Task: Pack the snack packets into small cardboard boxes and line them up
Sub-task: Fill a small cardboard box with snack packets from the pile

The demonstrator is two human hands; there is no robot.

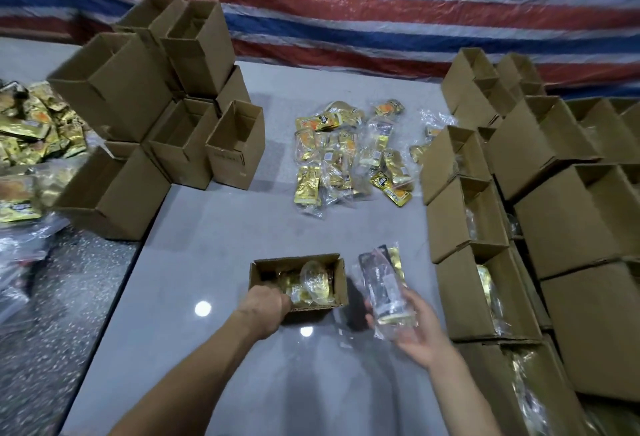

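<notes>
Near table [207,262] front edge | left hand [266,307] grips small box [294,260] corner, fingertips hidden inside | right hand [415,328] clamped around bagged packets [381,283] just beside it | judged light, crinkly, slippery: hold mid-bundle | loose packets [346,155] beyond

A grey table [225,227] is carrying everything. One open box [318,311] is sitting at 6 o'clock, with packets showing inside. A loose packet pile [349,155] is lying at 12. Empty boxes [180,158] are standing stacked at 10, and filled boxes [450,227] are lining the 3 o'clock edge.
</notes>
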